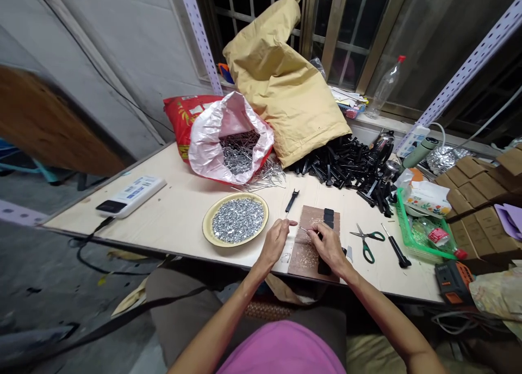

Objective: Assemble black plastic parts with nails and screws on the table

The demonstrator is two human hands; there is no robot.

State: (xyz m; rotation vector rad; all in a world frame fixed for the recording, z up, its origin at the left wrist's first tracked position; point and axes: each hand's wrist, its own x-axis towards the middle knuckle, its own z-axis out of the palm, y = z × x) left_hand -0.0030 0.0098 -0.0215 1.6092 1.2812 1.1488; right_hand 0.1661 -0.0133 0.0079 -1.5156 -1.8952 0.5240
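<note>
My left hand [276, 241] is closed, its fingertips at the thin metal shaft of a black fork-ended piece [292, 201], which points away over the table. Just to the right, my right hand [328, 248] pinches a thin metal pin [303, 229] that sticks out toward the left hand. Beneath the right hand lies a brown board [304, 257] with pale scuffs and black pads [328, 216] along its right side. A yellowish round dish [207, 234] full of small shiny metal pieces [238, 220] stands left of my left hand.
An open red bag [177, 118] spills metal pins behind the dish. Black plastic parts [338, 159] are heaped below a large brown paper sack [289, 86]. Scissors [368, 241], a black-handled rod [396, 247] and a green basket [424, 249] lie right. A white power bank [131, 196] lies left.
</note>
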